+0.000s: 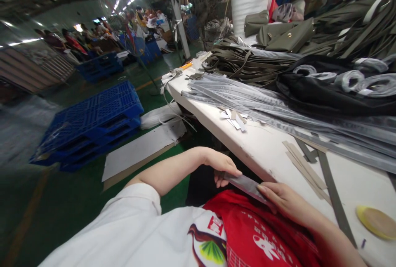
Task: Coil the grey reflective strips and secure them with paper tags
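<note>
Between my two hands a short grey strip [247, 186] is stretched just off the table's edge, above my red apron [247, 225]. My left hand [223, 167] pinches its far end, thumb on top and fingers curled beneath. The near end sits in my right hand [283, 199], with the thumb pressed along it. On the white table [256, 143] beside them lie a few beige strips [306, 168], a long dark green strip [335, 197] and a pile of small cut pieces [235, 119].
Long plastic-covered strips [247, 95] and dark green straps [253, 64] cover the table's far side, with green pouches [287, 36] behind. A yellow tape roll [375, 221] lies at the right. Blue pallets [93, 122] and a flat board [142, 147] are on the floor.
</note>
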Motion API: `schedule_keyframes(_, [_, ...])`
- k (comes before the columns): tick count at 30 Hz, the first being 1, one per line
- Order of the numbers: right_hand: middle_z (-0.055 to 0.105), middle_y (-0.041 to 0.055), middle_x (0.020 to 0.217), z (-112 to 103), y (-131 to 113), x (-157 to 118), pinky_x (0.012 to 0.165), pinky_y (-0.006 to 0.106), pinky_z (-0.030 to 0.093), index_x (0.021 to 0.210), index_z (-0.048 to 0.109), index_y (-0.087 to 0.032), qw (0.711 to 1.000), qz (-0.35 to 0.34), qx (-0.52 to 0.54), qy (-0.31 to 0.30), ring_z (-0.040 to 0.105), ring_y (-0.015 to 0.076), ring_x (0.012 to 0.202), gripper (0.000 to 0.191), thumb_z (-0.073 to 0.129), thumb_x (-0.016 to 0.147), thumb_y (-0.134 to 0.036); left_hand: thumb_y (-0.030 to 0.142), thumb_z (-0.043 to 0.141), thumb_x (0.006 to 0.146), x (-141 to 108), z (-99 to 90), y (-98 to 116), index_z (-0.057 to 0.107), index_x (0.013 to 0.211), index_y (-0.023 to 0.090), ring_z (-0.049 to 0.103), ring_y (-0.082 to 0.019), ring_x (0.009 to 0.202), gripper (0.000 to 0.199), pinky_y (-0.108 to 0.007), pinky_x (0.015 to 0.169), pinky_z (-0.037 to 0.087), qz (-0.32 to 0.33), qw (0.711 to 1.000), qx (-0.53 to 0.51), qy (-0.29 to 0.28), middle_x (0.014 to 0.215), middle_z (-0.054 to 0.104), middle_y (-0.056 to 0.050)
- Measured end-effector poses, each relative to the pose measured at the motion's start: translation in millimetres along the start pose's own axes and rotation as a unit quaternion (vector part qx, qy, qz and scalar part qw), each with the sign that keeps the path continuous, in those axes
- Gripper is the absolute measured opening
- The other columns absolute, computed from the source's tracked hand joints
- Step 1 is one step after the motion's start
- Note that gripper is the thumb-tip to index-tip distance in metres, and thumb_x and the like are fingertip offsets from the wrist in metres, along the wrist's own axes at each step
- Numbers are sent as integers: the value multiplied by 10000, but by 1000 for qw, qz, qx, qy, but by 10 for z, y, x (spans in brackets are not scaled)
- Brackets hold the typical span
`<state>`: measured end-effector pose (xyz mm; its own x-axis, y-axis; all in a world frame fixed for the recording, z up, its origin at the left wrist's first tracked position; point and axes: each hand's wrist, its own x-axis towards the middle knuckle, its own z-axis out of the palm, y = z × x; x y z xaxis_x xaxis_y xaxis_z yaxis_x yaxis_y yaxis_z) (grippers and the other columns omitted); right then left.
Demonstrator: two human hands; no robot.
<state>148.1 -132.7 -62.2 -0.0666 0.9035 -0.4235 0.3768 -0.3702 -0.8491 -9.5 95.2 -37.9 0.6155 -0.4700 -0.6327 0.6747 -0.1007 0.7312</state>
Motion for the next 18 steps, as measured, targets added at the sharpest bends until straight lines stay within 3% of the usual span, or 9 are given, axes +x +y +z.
schedule_keyframes(3, [593,-3,640,-54,2,-9,584,249,417,748,598,-190,1000,-14,-24,1,532,159,609,484,395,932,-590,681,627,754,39,47,-58,695,707,186,382,-98,375,503,-228,380,334,17,999,-15,-44,449,391,36])
schedule_keyframes(6, [715,29,874,-90,85,16,692,268,479,1001,679,-202,997,-35,-62,19,628,219,773,362,595,832,-511,626,635,786,-74,110,-7,690,650,163,271,-77,349,486,-212,344,209,43,996,-57,-52,427,296,47])
schedule_keyframes(9, [725,70,1003,36,159,139,826,333,503,1114,660,-206,992,-51,-76,82,653,271,901,391,577,840,-472,544,642,827,-203,179,188,716,785,132,250,-59,350,421,-190,351,198,157,973,-169,-6,442,275,70])
schedule_keyframes(11, [718,90,999,219,104,232,877,357,498,1090,662,-194,991,-65,-44,107,651,267,925,406,473,902,-501,474,676,826,-217,200,352,707,991,136,378,-64,404,378,-185,416,329,297,917,-254,83,509,377,60])
schedule_keyframes(13, [714,77,924,402,-67,261,856,333,510,998,678,-193,994,-80,8,74,649,240,877,448,410,931,-546,431,654,849,-161,185,473,639,1173,166,578,-102,596,419,-234,639,487,426,830,-276,230,673,548,16])
schedule_keyframes(14, [706,63,862,460,-182,237,811,312,521,938,681,-193,995,-86,34,45,644,223,822,472,398,933,-571,412,611,879,-116,170,500,613,1212,172,637,-133,739,410,-280,785,502,463,791,-242,319,782,611,-14])
schedule_keyframes(16, [669,40,728,463,-414,119,705,282,525,832,675,-191,992,-93,81,8,617,194,702,500,411,920,-606,353,493,941,-19,154,479,614,1198,151,641,-185,968,349,-346,995,425,454,748,-82,477,942,662,-64])
schedule_keyframes(18, [594,18,596,310,-569,-38,583,259,496,762,660,-189,985,-83,143,53,555,164,571,508,436,902,-624,277,395,965,60,198,384,635,1136,120,617,-202,1010,334,-342,1033,392,366,744,129,544,958,667,-90])
